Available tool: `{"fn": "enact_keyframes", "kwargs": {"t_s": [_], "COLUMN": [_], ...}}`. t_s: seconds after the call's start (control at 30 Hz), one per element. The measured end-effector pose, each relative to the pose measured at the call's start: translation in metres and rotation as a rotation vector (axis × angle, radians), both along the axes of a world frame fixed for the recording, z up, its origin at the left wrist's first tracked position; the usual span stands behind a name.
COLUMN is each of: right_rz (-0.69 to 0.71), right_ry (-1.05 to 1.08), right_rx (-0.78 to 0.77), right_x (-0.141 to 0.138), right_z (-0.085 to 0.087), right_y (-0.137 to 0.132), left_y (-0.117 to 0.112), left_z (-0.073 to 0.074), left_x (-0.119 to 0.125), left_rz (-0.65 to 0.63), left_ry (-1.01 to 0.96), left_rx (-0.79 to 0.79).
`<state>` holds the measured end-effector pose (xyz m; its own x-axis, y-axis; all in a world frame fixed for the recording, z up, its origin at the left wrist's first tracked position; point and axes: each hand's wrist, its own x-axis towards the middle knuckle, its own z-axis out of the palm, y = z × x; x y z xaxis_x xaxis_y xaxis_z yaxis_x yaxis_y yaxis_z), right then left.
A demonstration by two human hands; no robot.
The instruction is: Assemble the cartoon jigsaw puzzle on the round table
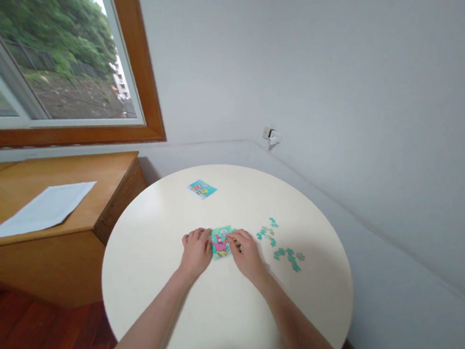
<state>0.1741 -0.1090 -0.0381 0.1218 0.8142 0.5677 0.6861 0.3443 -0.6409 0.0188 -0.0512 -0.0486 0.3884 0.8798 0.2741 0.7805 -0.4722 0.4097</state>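
Observation:
A partly assembled jigsaw puzzle [220, 246] with a pink cartoon figure on a teal ground lies flat on the round white table [206, 325]. My left hand [197, 250] is curled at its left edge, thumb and fingertips holding that side. Over the puzzle's right part, my right hand [247, 254] is closed in a pinch on a jigsaw piece, mostly covered by the fingers. The puzzle's right edge is partly hidden by this hand. To the right lie several loose teal jigsaw pieces [291, 257], some of them pale side up.
Toward the table's far side lies a small picture card [202, 188] with cartoon figures. A wooden cabinet [51, 170] at left bears a white paper sheet [44, 208]. Behind the table, a wall socket with a plug [272, 135] is on the white wall, right of a window.

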Motion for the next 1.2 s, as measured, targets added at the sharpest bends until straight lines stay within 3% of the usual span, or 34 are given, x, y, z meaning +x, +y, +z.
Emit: {"fn": "enact_keyframes", "kwargs": {"t_s": [0.2,0.4,0.5,0.7,0.93,1.2], "right_rz": [-0.106,-0.363,-0.441,-0.453,-0.402,-0.466], "right_ry": [0.003,-0.179,-0.206,-0.199,-0.171,-0.139], "right_rx": [0.017,-0.289,-0.439,-0.52,-0.537,-0.569], "right_x": [0.042,0.126,0.151,0.164,0.172,0.174], "right_z": [0.02,0.012,0.002,-0.011,-0.01,-0.011], "right_y": [0.007,0.015,0.018,0.025,0.025,0.029], "left_y": [0.007,0.011,0.012,0.013,0.013,0.019], "left_z": [-0.003,-0.003,-0.002,0.0,-0.001,-0.008], "left_x": [-0.003,-0.003,-0.003,-0.003,-0.004,-0.005], "left_rz": [0.025,0.061,0.068,0.071,0.087,0.109], "left_ry": [-0.109,-0.179,-0.2,-0.23,-0.264,-0.287], "left_rx": [-0.05,-0.081,-0.089,-0.117,-0.135,-0.108]}}
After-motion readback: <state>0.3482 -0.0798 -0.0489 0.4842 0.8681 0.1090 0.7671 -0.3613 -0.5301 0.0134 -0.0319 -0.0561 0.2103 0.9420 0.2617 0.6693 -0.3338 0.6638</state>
